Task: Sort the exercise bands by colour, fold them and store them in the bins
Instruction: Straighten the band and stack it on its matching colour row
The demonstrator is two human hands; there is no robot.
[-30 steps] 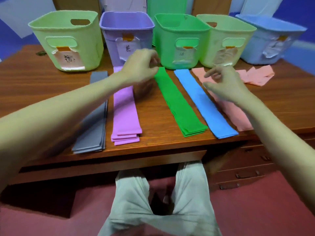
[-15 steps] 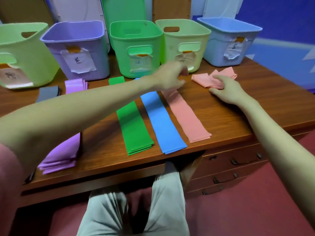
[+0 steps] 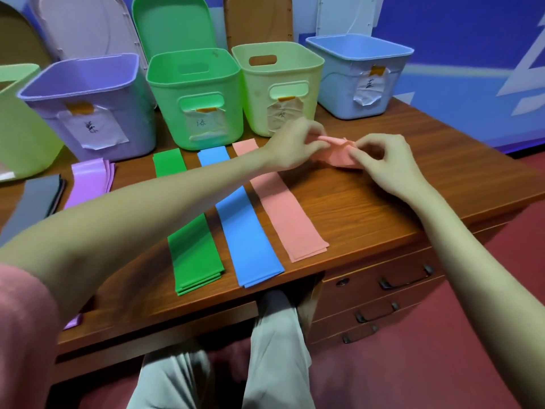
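A crumpled pink band (image 3: 337, 152) lies at the back right of the desk. My left hand (image 3: 292, 146) pinches its left end and my right hand (image 3: 380, 160) pinches its right end. Flat stacks of bands lie side by side across the desk: grey (image 3: 32, 202), purple (image 3: 88, 181), green (image 3: 191, 246), blue (image 3: 247, 240) and pink (image 3: 289, 214). Behind them stand labelled bins: purple (image 3: 88, 110), green (image 3: 194, 98), pale yellow-green (image 3: 280, 87) and light blue (image 3: 362, 75).
Another light green bin (image 3: 20, 134) is cut off at the left edge. Bin lids (image 3: 174, 25) lean on the wall behind. The wooden desk (image 3: 398, 202) has drawers (image 3: 392, 281) at the right. My knees show below its front edge.
The view swung right. My left hand left the purple stack and crossed to the crumpled pink band; my right hand reached it too, and both now pinch it.
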